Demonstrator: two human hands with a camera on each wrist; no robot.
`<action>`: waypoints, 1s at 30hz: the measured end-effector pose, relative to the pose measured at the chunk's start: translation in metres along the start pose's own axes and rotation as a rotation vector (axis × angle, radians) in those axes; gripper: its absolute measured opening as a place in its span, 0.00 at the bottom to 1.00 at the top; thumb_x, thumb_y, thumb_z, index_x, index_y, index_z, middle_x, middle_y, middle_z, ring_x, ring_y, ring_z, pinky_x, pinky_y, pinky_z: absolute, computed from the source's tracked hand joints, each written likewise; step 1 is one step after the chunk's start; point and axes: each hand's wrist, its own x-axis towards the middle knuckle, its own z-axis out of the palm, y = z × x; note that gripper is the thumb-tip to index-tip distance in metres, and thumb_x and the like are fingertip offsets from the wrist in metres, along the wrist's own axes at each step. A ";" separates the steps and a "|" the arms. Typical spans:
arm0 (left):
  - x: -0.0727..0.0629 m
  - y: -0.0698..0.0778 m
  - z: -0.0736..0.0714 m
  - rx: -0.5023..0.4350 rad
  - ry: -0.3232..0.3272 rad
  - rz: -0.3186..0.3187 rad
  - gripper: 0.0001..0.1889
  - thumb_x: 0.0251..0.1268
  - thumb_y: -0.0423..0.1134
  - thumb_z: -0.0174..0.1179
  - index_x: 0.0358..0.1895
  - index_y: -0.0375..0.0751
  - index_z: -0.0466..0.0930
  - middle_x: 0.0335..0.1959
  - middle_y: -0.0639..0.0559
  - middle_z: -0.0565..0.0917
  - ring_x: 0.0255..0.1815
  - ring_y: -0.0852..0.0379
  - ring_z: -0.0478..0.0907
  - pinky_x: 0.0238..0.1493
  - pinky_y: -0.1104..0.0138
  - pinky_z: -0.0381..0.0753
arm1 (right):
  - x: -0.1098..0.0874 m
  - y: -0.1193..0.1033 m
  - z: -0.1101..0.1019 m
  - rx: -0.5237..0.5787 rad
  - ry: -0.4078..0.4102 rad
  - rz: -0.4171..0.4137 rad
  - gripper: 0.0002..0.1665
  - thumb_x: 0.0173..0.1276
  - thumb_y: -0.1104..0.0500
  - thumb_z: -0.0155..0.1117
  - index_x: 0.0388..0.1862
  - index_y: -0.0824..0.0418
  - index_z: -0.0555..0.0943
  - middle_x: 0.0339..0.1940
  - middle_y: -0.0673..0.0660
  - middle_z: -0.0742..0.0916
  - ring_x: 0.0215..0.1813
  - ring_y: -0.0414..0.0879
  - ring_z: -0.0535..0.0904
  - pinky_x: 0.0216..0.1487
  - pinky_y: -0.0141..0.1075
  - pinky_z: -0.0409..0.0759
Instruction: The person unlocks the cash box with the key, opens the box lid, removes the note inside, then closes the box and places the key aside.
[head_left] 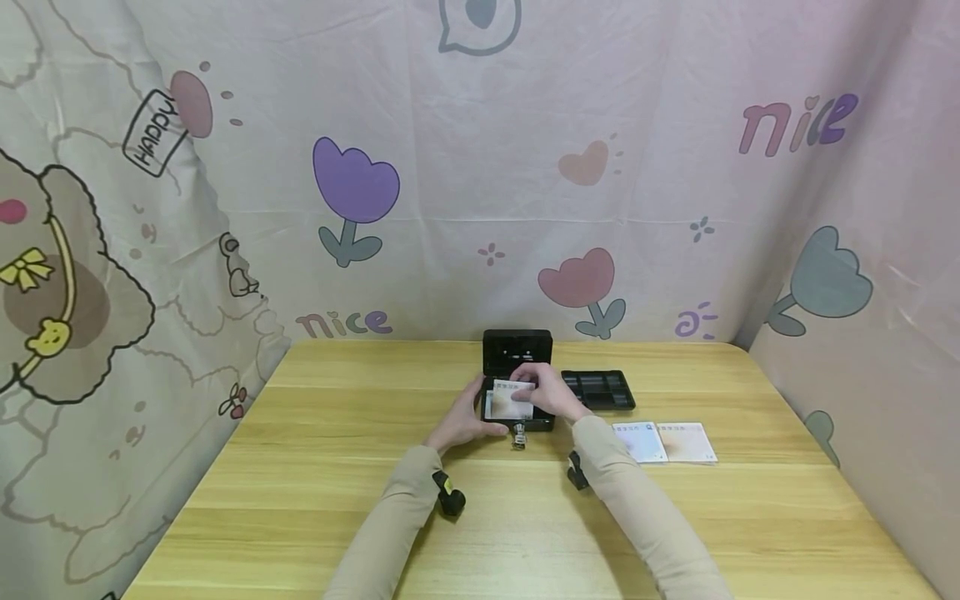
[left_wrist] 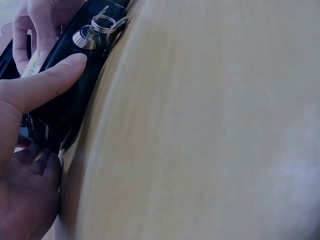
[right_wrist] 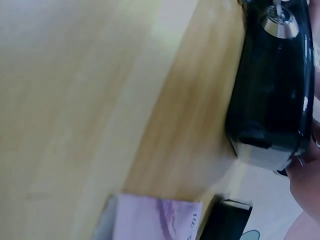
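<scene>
A small black cash box (head_left: pixel 517 340) stands with its lid raised at the back of the table. My left hand (head_left: pixel 461 421) grips its left side; in the left wrist view the thumb (left_wrist: pixel 62 75) presses the front near the lock (left_wrist: pixel 85 40), with fingers around the end. Keys on a ring (head_left: pixel 519 437) hang from that lock. Inside the box lie pale printed paper cards (head_left: pixel 510 406). My right hand (head_left: pixel 553 392) reaches in from the right and pinches the top edge of a card. In the right wrist view, the box's front (right_wrist: pixel 270 90) hides most of the fingers.
A black compartment tray (head_left: pixel 600 390) lies just right of the box. In front of it are two square paper stacks side by side, one bluish (head_left: pixel 640 443) and one cream (head_left: pixel 688 442). A patterned cloth (head_left: pixel 450 167) hangs behind the wooden table (head_left: pixel 360 400).
</scene>
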 end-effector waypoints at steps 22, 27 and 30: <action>0.000 0.001 0.000 0.001 -0.007 0.007 0.63 0.45 0.43 0.81 0.80 0.32 0.46 0.82 0.33 0.50 0.82 0.35 0.50 0.82 0.42 0.52 | -0.019 -0.014 -0.026 0.223 0.086 0.061 0.13 0.65 0.62 0.72 0.47 0.64 0.85 0.47 0.64 0.90 0.35 0.39 0.82 0.40 0.30 0.82; -0.001 0.002 -0.001 0.007 -0.007 -0.003 0.63 0.46 0.43 0.80 0.81 0.33 0.45 0.82 0.34 0.50 0.83 0.35 0.49 0.82 0.43 0.52 | -0.024 -0.016 -0.034 0.245 0.105 0.060 0.15 0.66 0.58 0.71 0.49 0.62 0.86 0.49 0.64 0.89 0.37 0.41 0.80 0.42 0.32 0.80; -0.001 0.002 -0.001 0.019 -0.011 -0.012 0.63 0.46 0.44 0.80 0.81 0.33 0.45 0.83 0.35 0.49 0.83 0.36 0.48 0.82 0.43 0.52 | -0.027 -0.019 -0.039 0.241 0.108 0.065 0.15 0.67 0.56 0.71 0.50 0.60 0.86 0.50 0.62 0.88 0.37 0.41 0.78 0.43 0.32 0.79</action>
